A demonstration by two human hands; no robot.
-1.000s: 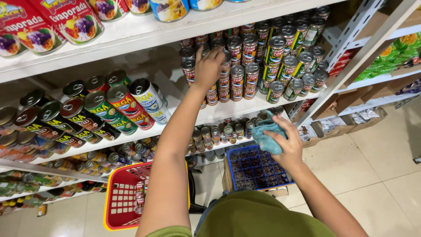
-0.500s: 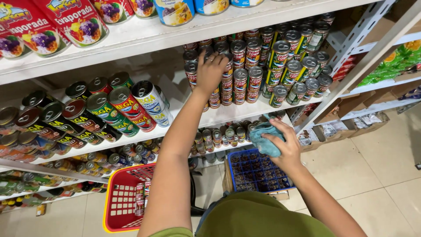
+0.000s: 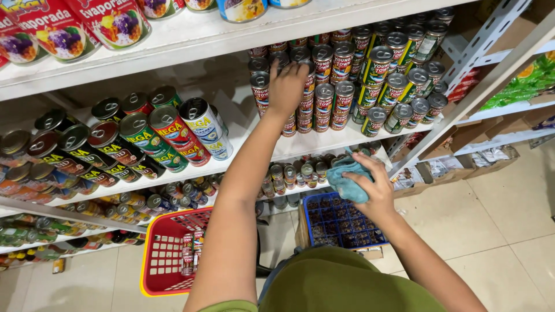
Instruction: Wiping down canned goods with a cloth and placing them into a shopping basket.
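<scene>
My left hand (image 3: 287,86) reaches up to the middle shelf and rests on top of a stack of small red-labelled cans (image 3: 300,112), fingers closed over the top can. My right hand (image 3: 376,188) is lower, in front of the shelf edge, gripping a crumpled teal cloth (image 3: 347,178). More stacked cans with red and green labels (image 3: 381,75) stand to the right of my left hand.
Larger red and green cans (image 3: 162,133) fill the shelf to the left. Big cans (image 3: 110,23) sit on the top shelf. A red basket (image 3: 167,254) holding a few cans and a blue crate (image 3: 341,222) stand on the tiled floor below. A white shelf upright (image 3: 462,98) runs diagonally at right.
My left hand has settled onto the top of the can stack. My right hand with the cloth has stayed about where it was.
</scene>
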